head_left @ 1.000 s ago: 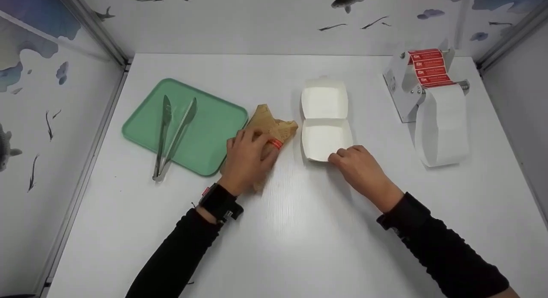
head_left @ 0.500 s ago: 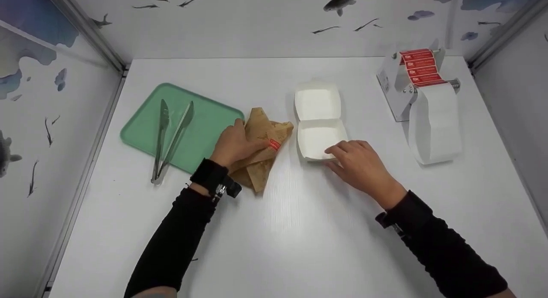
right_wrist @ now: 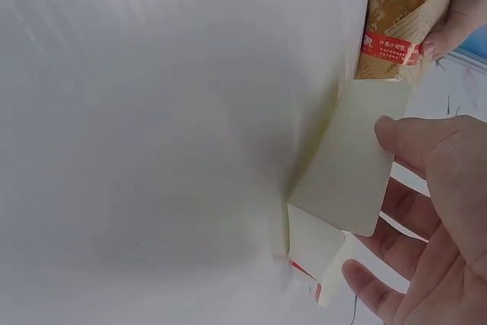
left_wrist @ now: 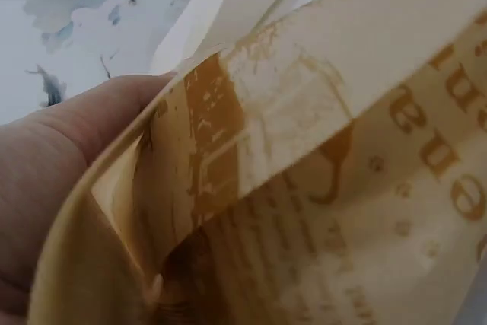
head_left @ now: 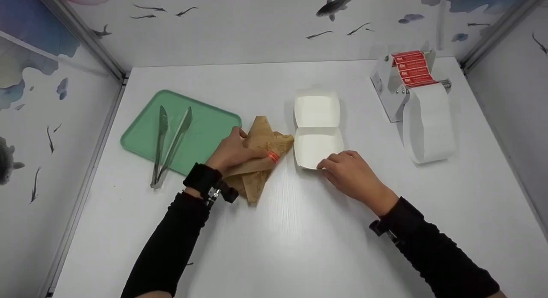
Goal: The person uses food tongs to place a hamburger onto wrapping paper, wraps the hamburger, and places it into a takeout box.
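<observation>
A brown paper-wrapped package (head_left: 257, 178) with a red sticker (head_left: 273, 156) lies between the tray and the box. My left hand (head_left: 231, 151) holds it by its left side, thumb near the sticker and fingers around the far edge. Printed wrapping paper (left_wrist: 304, 180) fills the left wrist view, hiding most of that hand. A white clamshell box (head_left: 317, 143) stands opened flat, lid towards the back. With my right hand (head_left: 352, 174) I pinch its near edge. In the right wrist view the thumb presses the box's front wall (right_wrist: 350, 157), with fingers behind it.
On the left is a green tray (head_left: 205, 122), with metal tongs (head_left: 159, 150) lying across it and past its near edge. At the back right stands a label dispenser (head_left: 385, 86) carrying red labels (head_left: 413, 69), a white backing strip (head_left: 434, 126) looping down in front.
My left hand has shifted from the top of the package to its left side, uncovering the folded paper. My right hand's fingers parted briefly at the box edge, then closed on it again.
</observation>
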Available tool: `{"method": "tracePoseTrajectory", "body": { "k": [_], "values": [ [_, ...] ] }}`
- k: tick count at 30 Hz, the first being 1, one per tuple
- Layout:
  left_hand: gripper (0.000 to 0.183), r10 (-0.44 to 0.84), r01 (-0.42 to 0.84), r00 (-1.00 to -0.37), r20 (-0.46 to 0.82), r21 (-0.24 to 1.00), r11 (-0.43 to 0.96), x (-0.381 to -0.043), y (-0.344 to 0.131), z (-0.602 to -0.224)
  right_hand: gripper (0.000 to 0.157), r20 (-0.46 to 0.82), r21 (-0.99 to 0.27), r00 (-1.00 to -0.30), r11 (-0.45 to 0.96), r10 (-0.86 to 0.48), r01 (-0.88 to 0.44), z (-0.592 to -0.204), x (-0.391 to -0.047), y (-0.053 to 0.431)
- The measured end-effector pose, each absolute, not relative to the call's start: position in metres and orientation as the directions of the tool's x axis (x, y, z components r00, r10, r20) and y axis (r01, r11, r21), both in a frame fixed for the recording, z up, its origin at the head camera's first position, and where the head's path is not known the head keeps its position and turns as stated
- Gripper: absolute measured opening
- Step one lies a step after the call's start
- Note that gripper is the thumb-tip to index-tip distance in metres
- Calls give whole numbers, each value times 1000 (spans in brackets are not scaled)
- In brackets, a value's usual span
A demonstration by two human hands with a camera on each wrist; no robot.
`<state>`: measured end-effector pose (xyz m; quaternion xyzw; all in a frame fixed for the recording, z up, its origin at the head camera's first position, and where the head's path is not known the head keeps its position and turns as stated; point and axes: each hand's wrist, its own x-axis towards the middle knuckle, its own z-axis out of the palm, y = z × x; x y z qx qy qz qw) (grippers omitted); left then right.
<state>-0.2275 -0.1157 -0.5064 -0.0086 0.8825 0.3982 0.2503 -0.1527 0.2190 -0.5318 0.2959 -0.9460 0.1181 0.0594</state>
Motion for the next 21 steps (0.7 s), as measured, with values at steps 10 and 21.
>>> {"method": "tracePoseTrajectory", "body": {
  "k": [10, 21],
  "values": [
    [97, 256, -214, -858, -445, 763, 610, -221, -123, -493, 12, 193, -134, -802, 795, -565, -592, -540, -139, 219],
    [85, 626, 174, -728, -280, 807, 564, -262, -30, -455, 19, 269, -78, -767, 780, -583, -620, -548, -129, 223]
  ]
}}
